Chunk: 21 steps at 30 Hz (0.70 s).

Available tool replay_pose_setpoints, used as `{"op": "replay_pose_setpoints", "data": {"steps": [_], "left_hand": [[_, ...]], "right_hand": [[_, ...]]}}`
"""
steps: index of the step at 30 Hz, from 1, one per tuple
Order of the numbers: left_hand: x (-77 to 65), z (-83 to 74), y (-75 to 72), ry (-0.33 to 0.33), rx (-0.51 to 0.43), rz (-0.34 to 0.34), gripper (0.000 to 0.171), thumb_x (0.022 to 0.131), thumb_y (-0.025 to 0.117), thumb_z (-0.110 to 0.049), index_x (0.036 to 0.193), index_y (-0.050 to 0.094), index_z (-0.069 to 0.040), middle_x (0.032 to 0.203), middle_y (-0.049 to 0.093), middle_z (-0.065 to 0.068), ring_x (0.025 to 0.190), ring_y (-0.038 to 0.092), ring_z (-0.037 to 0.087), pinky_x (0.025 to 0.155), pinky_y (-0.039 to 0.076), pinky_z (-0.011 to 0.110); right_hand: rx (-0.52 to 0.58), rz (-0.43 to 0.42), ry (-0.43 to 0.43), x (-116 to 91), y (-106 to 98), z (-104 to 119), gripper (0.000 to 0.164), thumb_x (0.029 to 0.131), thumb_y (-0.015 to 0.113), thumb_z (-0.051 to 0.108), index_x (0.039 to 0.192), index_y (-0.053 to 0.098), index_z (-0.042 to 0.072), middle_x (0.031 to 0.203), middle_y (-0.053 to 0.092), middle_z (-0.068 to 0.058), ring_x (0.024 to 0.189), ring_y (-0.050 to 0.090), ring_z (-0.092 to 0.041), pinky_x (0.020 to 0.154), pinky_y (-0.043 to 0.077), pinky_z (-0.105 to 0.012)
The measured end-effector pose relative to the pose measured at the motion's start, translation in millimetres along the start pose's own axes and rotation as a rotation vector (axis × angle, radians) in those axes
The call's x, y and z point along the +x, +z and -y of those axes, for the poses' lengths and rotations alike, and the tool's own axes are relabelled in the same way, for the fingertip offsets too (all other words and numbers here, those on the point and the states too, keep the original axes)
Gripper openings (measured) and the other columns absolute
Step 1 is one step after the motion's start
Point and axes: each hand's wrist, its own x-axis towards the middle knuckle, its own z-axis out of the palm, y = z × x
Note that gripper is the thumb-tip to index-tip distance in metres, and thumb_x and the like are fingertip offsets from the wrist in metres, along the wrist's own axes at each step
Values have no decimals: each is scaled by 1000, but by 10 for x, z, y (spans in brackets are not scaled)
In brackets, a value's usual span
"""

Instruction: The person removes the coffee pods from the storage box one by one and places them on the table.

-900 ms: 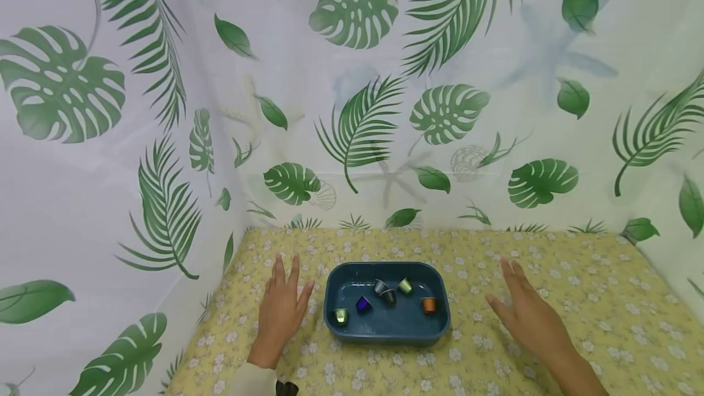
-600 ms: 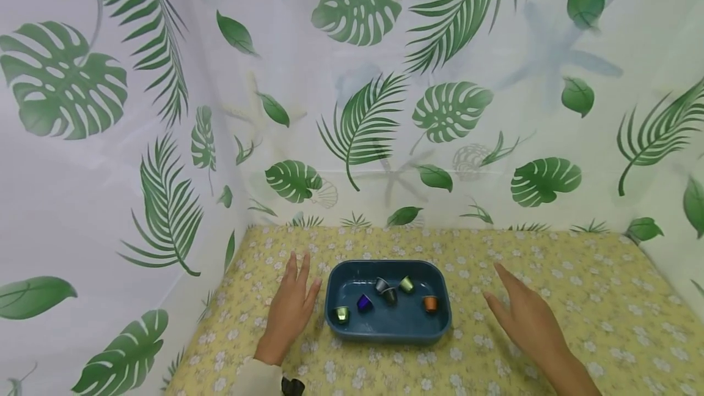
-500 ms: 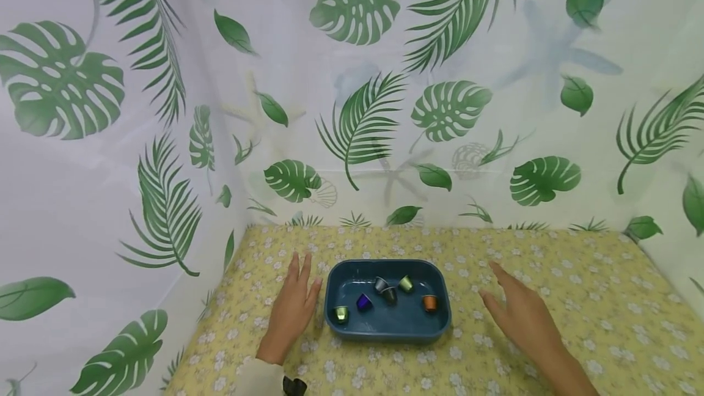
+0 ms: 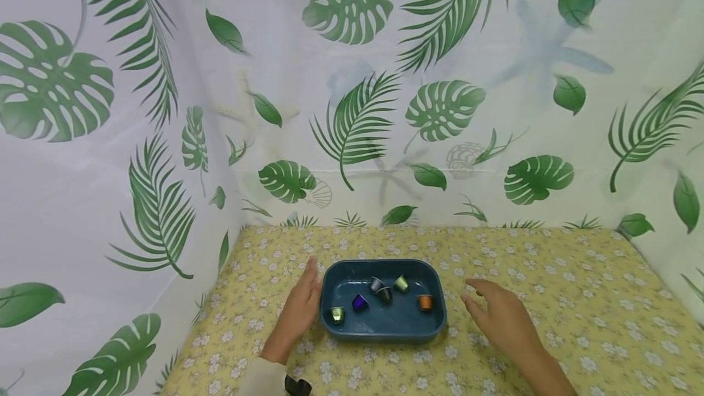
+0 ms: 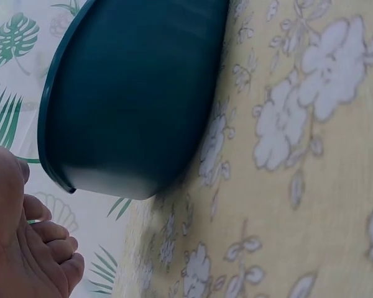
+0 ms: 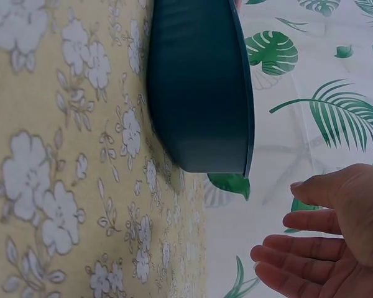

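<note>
Floral cloth (image 4: 583,304) beneath — capsules (image 4: 385,294) in blue tray (image 4: 385,324), head view only.

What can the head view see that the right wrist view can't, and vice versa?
Only the head view shows six small capsules inside the blue tray and a pale sleeve. Only the right wrist view shows the palm of the right hand and the tray's outside close up. Both show the tray, right hand, flowered cloth and leaf-print backdrop.
</note>
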Motion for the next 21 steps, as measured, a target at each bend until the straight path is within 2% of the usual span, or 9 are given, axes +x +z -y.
{"op": "replay_pose_setpoints", "data": {"steps": [7,12,18,21], "left_hand": [[-6,-35,63,25,-15,14,59,114,32,-33,163,10,-10,169,4,2,156,9,24,124,14,48],[4,-41,105,42,-12,13,59,113,34,-31,163,8,-13,169,-1,0,156,7,24,124,15,50],[17,-72,159,57,70,18,60,113,34,-35,164,5,-17,169,-4,-1,155,7,22,123,18,52],[12,-92,175,60,100,19,61,113,35,-32,164,6,-16,169,-3,0,155,9,24,123,19,53]], "right_hand": [[8,-2,-13,-2,75,60,38,94,75,19,126,68,2,118,70,-21,95,71,-34,68,59,-45],[14,-51,-63,-9,112,144,34,91,78,15,121,71,1,116,71,-20,92,72,-33,66,59,-42],[20,-74,-79,8,164,204,31,90,79,12,118,73,2,112,73,-16,85,71,-26,63,58,-37],[11,-70,-82,9,189,219,30,90,79,14,117,74,3,108,73,-14,81,69,-21,61,56,-33]]}}
